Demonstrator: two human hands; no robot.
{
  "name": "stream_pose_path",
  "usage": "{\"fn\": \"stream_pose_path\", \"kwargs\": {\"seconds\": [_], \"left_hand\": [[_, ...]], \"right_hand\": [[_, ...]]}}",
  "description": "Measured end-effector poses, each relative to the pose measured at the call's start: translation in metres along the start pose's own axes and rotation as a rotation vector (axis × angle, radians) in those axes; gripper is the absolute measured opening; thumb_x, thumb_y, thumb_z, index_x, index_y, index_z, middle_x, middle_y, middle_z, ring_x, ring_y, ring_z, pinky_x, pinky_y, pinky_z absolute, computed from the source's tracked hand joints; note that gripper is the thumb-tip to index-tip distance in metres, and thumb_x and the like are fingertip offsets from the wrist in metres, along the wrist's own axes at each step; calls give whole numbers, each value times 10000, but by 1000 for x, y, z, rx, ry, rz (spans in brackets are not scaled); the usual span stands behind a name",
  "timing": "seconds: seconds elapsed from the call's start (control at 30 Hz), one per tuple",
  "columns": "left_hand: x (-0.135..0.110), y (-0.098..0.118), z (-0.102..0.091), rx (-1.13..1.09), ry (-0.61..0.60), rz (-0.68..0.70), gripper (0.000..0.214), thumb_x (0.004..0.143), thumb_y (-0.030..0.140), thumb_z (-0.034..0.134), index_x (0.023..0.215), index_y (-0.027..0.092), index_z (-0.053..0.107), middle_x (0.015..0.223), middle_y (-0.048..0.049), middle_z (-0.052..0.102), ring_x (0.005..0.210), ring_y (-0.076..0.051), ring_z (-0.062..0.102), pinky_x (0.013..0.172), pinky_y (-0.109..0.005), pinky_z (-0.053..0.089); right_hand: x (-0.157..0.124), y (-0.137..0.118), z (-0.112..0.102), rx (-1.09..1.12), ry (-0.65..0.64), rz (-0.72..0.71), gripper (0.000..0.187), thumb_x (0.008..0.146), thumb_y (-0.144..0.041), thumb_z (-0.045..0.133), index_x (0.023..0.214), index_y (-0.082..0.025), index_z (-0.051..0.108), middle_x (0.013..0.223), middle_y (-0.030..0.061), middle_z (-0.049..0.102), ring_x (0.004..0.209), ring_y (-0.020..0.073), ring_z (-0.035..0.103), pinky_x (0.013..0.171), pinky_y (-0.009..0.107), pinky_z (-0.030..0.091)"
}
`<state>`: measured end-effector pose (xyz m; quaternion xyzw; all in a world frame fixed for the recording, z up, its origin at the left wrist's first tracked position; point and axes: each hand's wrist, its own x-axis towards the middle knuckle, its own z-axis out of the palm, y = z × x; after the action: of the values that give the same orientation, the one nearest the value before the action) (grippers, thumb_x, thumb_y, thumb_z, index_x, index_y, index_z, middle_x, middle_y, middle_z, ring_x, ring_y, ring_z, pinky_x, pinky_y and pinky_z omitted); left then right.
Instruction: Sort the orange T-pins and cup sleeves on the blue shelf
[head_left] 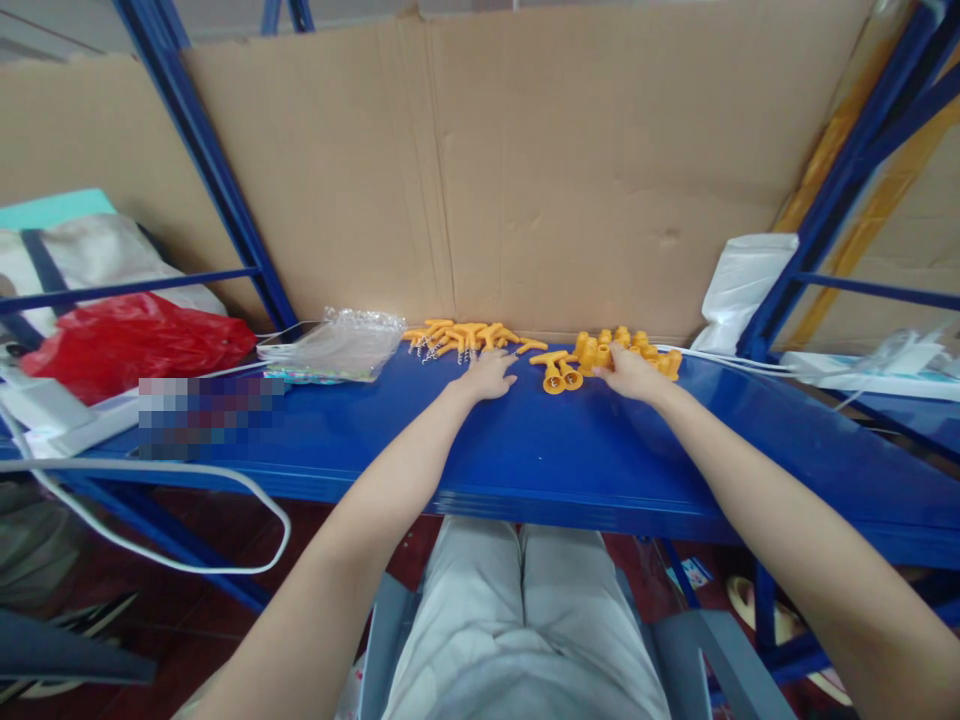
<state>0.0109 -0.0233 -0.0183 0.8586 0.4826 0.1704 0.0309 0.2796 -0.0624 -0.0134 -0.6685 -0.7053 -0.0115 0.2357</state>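
My left hand rests with its fingers spread at the near edge of a pile of orange T-handled corkscrews with metal spirals. Nothing shows in its grip. My right hand reaches into a cluster of orange hollow plastic sleeves, thumb and forefinger apart; its other fingers are partly hidden. Between the hands lie two orange bell-mouthed pieces, open ends toward me, with a T-handle over them and a metal spiral visible inside one. A single orange T-handle sits just behind them.
The blue tabletop has a cardboard wall behind it and blue posts at both sides. Clear plastic bags and a red bag lie left. A white pouch leans at right. A white cable loops off the left front edge.
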Motion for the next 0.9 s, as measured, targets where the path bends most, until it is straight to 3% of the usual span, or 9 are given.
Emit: {"fn": "stream_pose_path", "kwargs": {"seconds": [0.13,0.23,0.37,0.53,0.7,0.9], "left_hand": [[-4,-7,-8,156,-83,-101,448,948,243,515,1373,145,617,1580,-192,432,1507,-362,314,1217,-617,185],[-2,-11,-9,211,-100,-81,413,960,241,473,1320,172,664,1546,-160,489,1482,-351,358,1210,-617,221],[7,-15,-8,244,-32,20,385,927,232,501,1246,179,710,1410,-133,622,1395,-309,474,1188,-505,345],[31,-11,-9,215,-11,81,400,868,218,562,1234,151,709,1356,-133,661,1314,-272,566,1133,-374,419],[63,6,-7,63,-63,-22,442,845,200,603,1276,165,698,1336,-110,689,1245,-260,637,1041,-283,474],[90,15,2,81,-81,-141,519,758,105,675,1273,164,696,1347,-137,677,1260,-264,636,1014,-263,487]], "right_hand": [[0,0,3,68,38,-46,489,836,-246,620,1318,-175,573,1170,183,717,1092,360,683,898,474,531],[0,-1,2,70,64,-51,473,813,-264,650,1280,-198,613,1171,152,718,1097,349,680,912,472,533],[-1,-4,-3,58,86,-3,394,803,-315,683,1177,-191,677,1168,141,720,1119,353,671,961,471,519],[-3,-8,-5,130,106,15,370,800,-388,710,1118,-199,690,1062,139,745,1026,350,701,908,478,545],[-5,-11,-7,190,135,33,338,799,-411,712,1044,-181,679,969,124,746,936,305,713,847,438,554],[-7,-15,-12,269,159,36,330,823,-500,683,896,-180,644,899,118,734,847,269,704,786,434,553]]}}
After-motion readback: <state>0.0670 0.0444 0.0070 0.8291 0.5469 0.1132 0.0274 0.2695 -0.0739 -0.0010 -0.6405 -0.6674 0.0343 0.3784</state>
